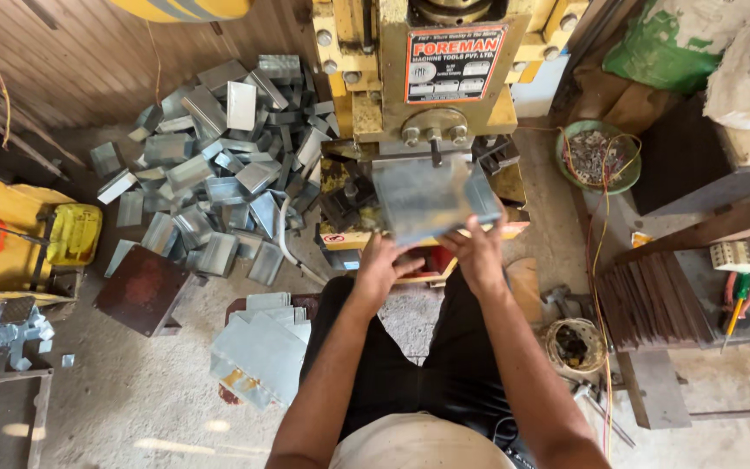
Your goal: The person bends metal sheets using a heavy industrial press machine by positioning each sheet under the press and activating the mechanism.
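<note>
Both hands, left and right, grip closed on metal sheet at yellow press.

1. We cannot see the press's top; the upper edge cuts it off.
2. The metal sheet hides the press bed and our fingertips under it.
3. The green bowl's contents are too small to identify.
4. The bottom edge crops our elbows.
</note>
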